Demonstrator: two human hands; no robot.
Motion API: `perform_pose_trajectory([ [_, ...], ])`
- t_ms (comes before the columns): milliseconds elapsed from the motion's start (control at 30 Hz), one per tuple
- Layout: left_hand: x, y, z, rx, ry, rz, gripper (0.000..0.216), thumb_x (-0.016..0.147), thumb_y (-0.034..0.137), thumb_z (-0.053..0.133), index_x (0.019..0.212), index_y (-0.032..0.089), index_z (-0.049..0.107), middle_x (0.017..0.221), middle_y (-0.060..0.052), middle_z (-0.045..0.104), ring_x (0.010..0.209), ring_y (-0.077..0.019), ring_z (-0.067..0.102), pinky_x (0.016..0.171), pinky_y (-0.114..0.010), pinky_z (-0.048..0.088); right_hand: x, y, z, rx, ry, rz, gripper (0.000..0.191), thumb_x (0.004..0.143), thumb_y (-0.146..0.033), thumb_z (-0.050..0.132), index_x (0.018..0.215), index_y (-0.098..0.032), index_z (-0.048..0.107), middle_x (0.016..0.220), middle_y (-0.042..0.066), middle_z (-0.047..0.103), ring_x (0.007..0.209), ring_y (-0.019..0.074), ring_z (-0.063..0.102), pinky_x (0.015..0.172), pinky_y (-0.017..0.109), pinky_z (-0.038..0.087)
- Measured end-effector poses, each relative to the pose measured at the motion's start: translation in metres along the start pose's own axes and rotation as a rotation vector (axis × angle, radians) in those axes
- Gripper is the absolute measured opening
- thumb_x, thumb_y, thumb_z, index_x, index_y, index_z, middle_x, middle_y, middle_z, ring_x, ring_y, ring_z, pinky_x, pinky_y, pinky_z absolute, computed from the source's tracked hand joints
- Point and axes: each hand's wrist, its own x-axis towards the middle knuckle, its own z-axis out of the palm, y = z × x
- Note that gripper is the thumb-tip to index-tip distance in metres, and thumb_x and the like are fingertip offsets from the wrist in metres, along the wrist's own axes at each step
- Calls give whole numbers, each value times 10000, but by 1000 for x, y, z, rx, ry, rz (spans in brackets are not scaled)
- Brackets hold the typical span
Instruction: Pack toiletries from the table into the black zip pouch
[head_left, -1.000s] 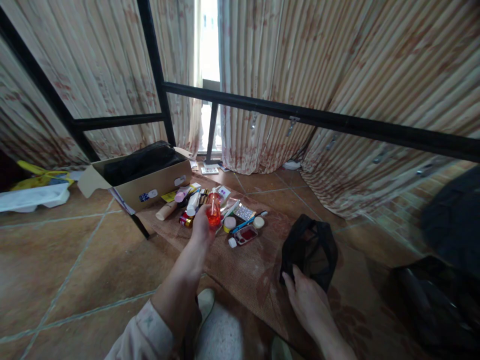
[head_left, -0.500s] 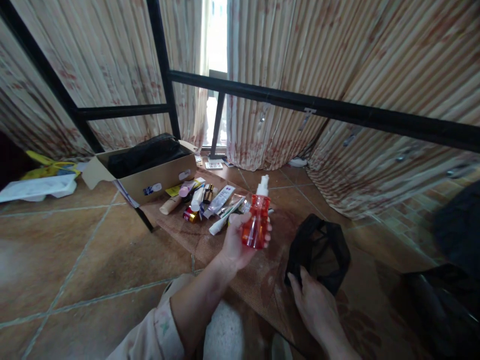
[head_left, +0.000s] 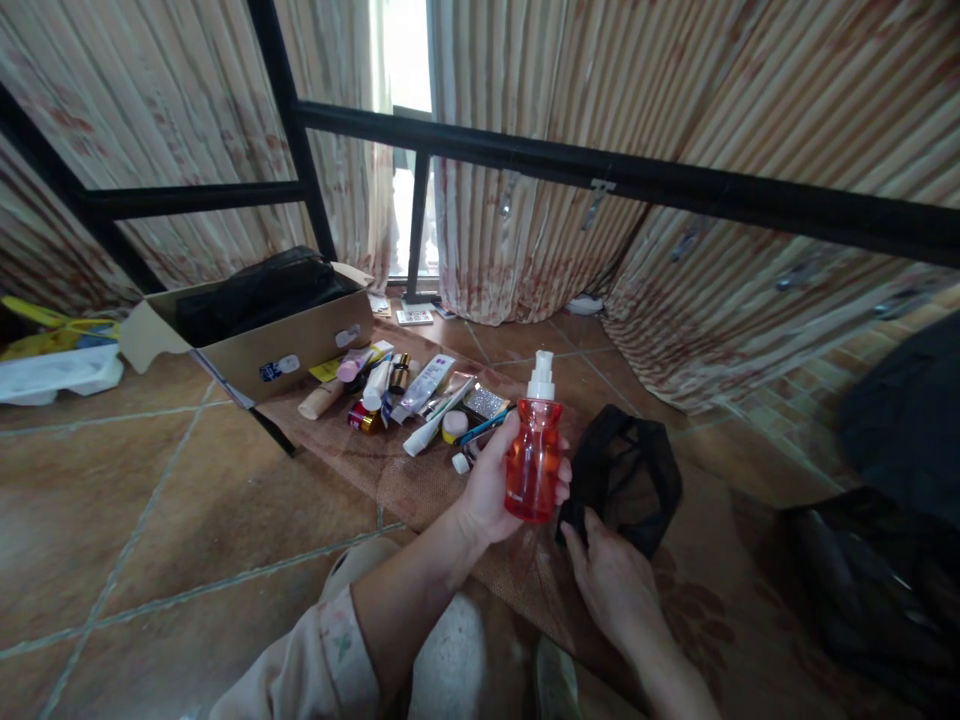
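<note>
My left hand (head_left: 499,480) is closed around an orange-red spray bottle (head_left: 532,458) with a white pump top, held upright above the brown mat (head_left: 420,480). Just to its right lies a black mesh pouch (head_left: 626,478) on the mat. My right hand (head_left: 611,575) grips the pouch's near edge with curled fingers. Behind the bottle, several tubes, small jars and other cosmetics (head_left: 409,395) lie scattered on the mat.
An open cardboard box (head_left: 255,345) with dark contents stands at the mat's far left corner. Black metal bars (head_left: 600,175) and striped curtains close the back. A black bag (head_left: 877,580) lies at the right; white and yellow items (head_left: 52,360) lie at the far left on the tiled floor.
My left hand lifted the orange bottle from among the cosmetics and carried it right, close to the black pouch. My right hand stayed on the pouch's edge.
</note>
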Motion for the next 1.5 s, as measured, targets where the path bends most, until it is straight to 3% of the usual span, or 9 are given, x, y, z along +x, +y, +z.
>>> perform_pose_trajectory([
  [200, -1, 0, -3, -5, -83, 28, 573, 872, 618, 441, 913, 89, 659, 708, -93, 655, 582, -149, 614, 563, -237, 491, 0, 0, 2, -24, 15, 5, 331, 995, -315, 346, 1113, -115, 582, 864, 131, 724, 780, 221, 709, 650, 281, 444],
  [467, -4, -1, -1, 35, -83, 58, 503, 828, 568, 535, 943, 95, 659, 814, -119, 680, 710, -201, 661, 597, -261, 492, 1, 2, 5, -49, 34, -6, 369, 996, -322, 334, 1150, -95, 580, 916, 153, 728, 803, 238, 709, 674, 301, 461],
  [667, -5, -2, -1, 54, -114, 41, 503, 820, 570, 548, 905, 89, 668, 749, -107, 668, 622, -166, 634, 602, -252, 496, 0, 0, 4, -40, 30, 5, 404, 1002, -330, 328, 1208, -73, 562, 938, 158, 729, 847, 246, 714, 691, 304, 477],
  [933, 3, 0, -1, -15, 28, 38, 550, 882, 599, 438, 930, 104, 671, 710, -85, 649, 582, -145, 609, 579, -245, 493, 0, 1, 3, -47, 28, -18, 356, 1001, -323, 335, 1122, -105, 589, 818, 125, 721, 768, 228, 713, 631, 282, 458],
  [1233, 7, 5, -2, -91, 220, 118, 560, 926, 580, 336, 900, 118, 651, 697, -70, 640, 570, -143, 616, 544, -239, 485, -1, -1, 1, -59, 57, -13, 357, 994, -310, 359, 1138, -88, 599, 882, 156, 730, 767, 222, 711, 662, 283, 472],
  [1500, 6, 4, 2, -86, 244, 161, 385, 913, 424, 461, 977, 103, 663, 842, -100, 705, 708, -167, 675, 688, -270, 535, -1, 0, 2, -65, 51, -22, 360, 998, -312, 348, 1142, -87, 590, 863, 148, 726, 763, 213, 710, 644, 273, 463],
])
